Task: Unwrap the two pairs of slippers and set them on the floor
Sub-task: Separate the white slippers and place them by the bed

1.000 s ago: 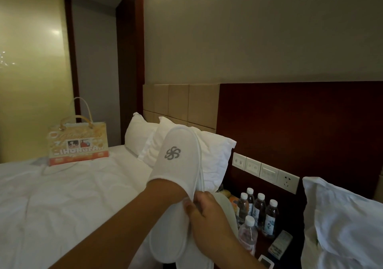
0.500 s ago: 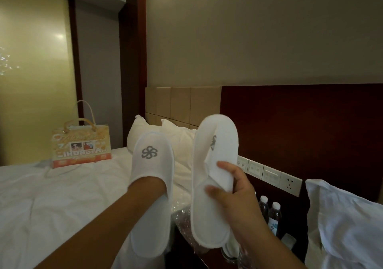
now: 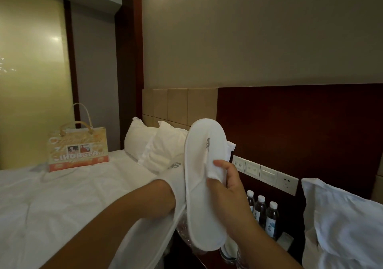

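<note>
My right hand point(image 3: 227, 188) grips a white slipper point(image 3: 202, 177) with a grey logo, holding it upright with its sole edge toward me, thumb on the upper's rim. My left hand is buried inside a second white slipper point(image 3: 165, 223); only the wrist point(image 3: 159, 200) shows, and that slipper now leans low over the bed edge, its grey logo just visible. Crumpled clear plastic wrap point(image 3: 183, 230) lies beneath the two slippers, mostly hidden by them.
A white bed point(image 3: 62, 202) with two pillows point(image 3: 153, 146) fills the left; an orange gift bag point(image 3: 78, 147) stands on it. Water bottles point(image 3: 261, 208) sit on the nightstand under wall switches point(image 3: 267, 172). Another pillow point(image 3: 342, 223) is at the right.
The left hand's slipper has dropped and tilted toward the right-hand slipper, so the two now nearly touch. The right-hand slipper has stayed upright at about the same spot.
</note>
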